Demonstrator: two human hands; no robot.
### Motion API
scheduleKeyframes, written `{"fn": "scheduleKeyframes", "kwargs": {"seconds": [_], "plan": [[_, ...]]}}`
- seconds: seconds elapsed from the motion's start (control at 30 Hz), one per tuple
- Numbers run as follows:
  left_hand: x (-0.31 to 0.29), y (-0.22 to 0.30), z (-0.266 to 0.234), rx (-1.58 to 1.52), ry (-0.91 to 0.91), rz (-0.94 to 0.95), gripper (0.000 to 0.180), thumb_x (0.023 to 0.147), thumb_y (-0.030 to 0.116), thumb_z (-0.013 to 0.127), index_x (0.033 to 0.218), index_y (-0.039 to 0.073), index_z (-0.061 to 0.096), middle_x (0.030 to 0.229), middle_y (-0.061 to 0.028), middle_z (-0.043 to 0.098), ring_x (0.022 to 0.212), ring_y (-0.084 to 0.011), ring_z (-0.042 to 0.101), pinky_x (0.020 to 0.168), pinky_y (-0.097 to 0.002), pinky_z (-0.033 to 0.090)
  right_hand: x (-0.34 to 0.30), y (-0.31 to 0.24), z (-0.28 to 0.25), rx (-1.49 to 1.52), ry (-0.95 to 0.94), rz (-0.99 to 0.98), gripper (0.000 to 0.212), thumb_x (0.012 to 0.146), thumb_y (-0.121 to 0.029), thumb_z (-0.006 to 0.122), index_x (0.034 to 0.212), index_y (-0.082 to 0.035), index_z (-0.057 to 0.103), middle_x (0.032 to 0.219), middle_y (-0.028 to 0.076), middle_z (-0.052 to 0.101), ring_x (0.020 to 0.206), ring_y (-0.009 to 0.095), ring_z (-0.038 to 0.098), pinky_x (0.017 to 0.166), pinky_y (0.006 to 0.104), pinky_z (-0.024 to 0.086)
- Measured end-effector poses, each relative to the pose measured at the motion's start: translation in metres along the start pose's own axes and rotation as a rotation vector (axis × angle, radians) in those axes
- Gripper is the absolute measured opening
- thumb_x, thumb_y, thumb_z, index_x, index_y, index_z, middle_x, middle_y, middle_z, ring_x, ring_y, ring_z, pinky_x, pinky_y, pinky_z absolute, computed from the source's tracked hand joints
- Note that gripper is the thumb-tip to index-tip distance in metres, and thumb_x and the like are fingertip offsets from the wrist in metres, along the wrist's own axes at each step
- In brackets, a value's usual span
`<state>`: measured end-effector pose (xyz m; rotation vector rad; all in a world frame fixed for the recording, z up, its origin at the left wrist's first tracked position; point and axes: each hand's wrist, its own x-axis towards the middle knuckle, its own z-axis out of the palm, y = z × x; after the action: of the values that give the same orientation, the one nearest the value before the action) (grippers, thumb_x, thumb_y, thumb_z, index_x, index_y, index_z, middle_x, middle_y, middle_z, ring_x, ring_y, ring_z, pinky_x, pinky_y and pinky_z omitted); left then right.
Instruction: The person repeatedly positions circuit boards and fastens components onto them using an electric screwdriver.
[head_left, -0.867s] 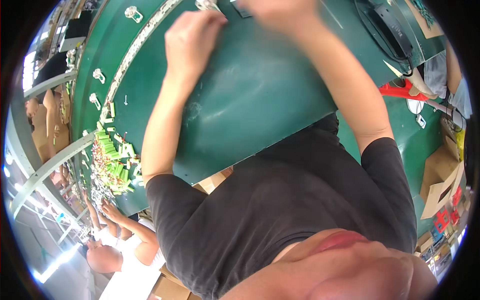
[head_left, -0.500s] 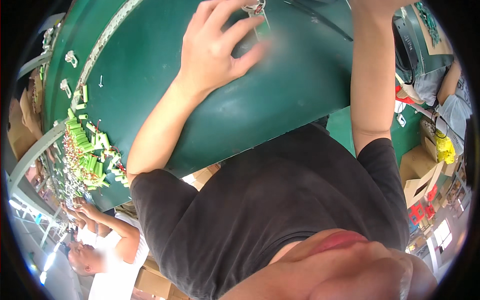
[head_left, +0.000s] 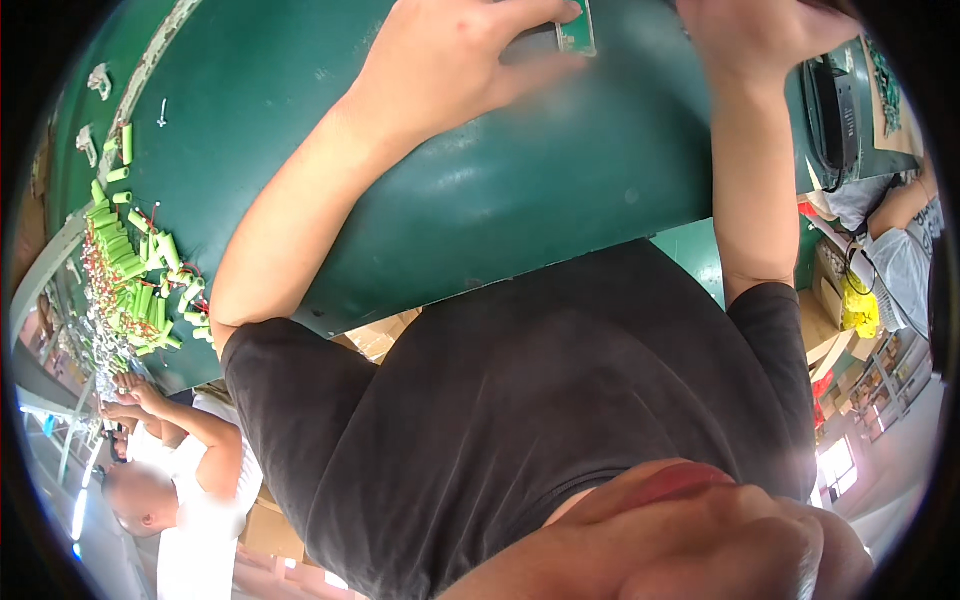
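Note:
My left hand (head_left: 480, 50) is at the top middle over the green table, its fingertips partly cut off by the upper edge. Its index finger and thumb are at a small green circuit board (head_left: 578, 32) with a pale, clear-looking rim, gripping it against the tabletop. My right hand (head_left: 755, 35) is at the top right, and most of its fingers lie beyond the picture. Something dark shows beside it at the edge, but whether the hand holds it cannot be made out.
Many light-green cylinders (head_left: 125, 255) with red wires lie heaped at the left. Small whitish parts (head_left: 100, 82) lie beyond a pale strip. A black box-shaped device (head_left: 835, 120) with a cable stands at the right. One co-worker (head_left: 205, 470) sits at lower left; another person's arm (head_left: 900, 205) shows right.
The whole view has shifted, so the cylinders sit farther left. My left hand appears higher and more to the right, still at the board. More of my right hand is in view.

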<state>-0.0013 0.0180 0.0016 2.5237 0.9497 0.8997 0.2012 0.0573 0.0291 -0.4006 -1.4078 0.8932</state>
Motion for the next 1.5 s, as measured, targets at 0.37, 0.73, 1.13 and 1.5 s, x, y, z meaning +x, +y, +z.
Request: {"fn": "scheduleKeyframes", "kwargs": {"seconds": [0.37,0.73,1.13,1.5], "plan": [[-0.004,-0.002,0.002,-0.032,0.019,-0.016,0.033,0.073,0.017,0.087,0.099,0.004,0.072,0.138,-0.0211,0.056,0.122,-0.0385,0.060,0.100,-0.0432,0.053,-0.012,0.013,0.015,0.162,0.042,-0.003,0.072,0.089,0.015,0.052,0.153,-0.008,0.030,0.110,0.013,0.057,0.060,0.014,0.059,0.053,0.0269,0.054],[-0.008,-0.008,0.004,-0.049,0.030,-0.007,0.032,0.074,0.019,0.086,0.099,0.004,0.073,0.137,-0.0202,0.056,0.123,-0.0375,0.059,0.101,-0.0427,0.052,-0.018,0.019,0.017,0.161,-0.050,0.034,0.072,0.088,0.014,0.055,0.152,-0.005,0.029,0.108,0.014,0.056,0.058,0.013,0.058,0.054,0.0246,0.053],[0.006,0.001,-0.006,0.004,0.125,-0.013,0.040,0.068,0.019,0.089,0.102,0.007,0.071,0.130,-0.0197,0.059,0.116,-0.0385,0.061,0.099,-0.0454,0.052,-0.011,0.017,0.021,-0.166,0.007,-0.099,0.073,0.087,0.008,0.064,0.153,0.001,0.031,0.101,0.010,0.060,0.062,0.010,0.061,0.056,0.0210,0.051],[0.035,-0.192,-0.079,0.443,0.436,-0.328,0.043,0.082,0.021,0.080,0.118,-0.001,0.067,0.127,-0.0233,0.067,0.118,-0.0401,0.064,0.104,-0.0423,0.049,-0.004,0.007,0.029,0.053,-0.020,0.063,0.042,0.088,0.005,0.070,0.124,0.000,0.048,0.100,0.008,0.060,0.088,0.015,0.062,0.080,0.0298,0.052]]}}
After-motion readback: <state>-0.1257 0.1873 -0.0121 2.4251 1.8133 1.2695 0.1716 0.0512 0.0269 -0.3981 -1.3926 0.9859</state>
